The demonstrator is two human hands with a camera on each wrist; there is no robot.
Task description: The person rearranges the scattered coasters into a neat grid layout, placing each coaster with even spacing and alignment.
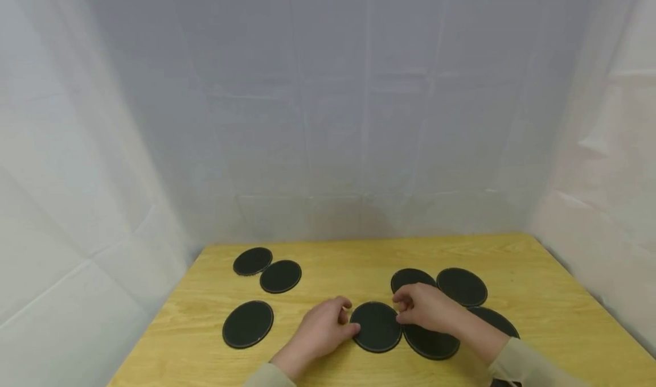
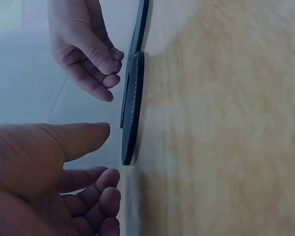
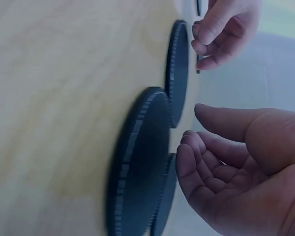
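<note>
Sleeve cuffs sit at the bottom edge of the head view, both forearms reaching forward over the wooden table (image 1: 538, 273). Left hand (image 1: 323, 330) rests on the tabletop just left of the centre disc (image 1: 376, 325), its fingertips at that disc's left rim; fingers loosely curled, holding nothing. Right hand (image 1: 427, 307) hovers at the same disc's upper right rim, fingers bent inward, thumb and forefinger close together at the edge (a firm pinch cannot be confirmed from here). The centre disc lies flat near the front middle of the table. A second disc (image 1: 433, 342) lies just right of it, partly under the right wrist. Two more, the rear pair (image 1: 461, 286), lie behind the right hand, and another disc (image 1: 494, 320) shows beyond the right forearm. Three left discs (image 1: 248, 324) lie well apart on the left half of the table.

Left wrist view: the left hand fills the lower left, thumb extended, fingers relaxed and apart, gripping nothing. The centre disc shows edge-on, flat on the wood, pale stitching along its rim. The right hand hangs at its far end, fingertips curled near the rim.

Right wrist view: the right hand is in the foreground, palm open, fingers gently bent, empty. The second disc lies beside it, the centre disc beyond, with the left hand at the far rim.
</note>
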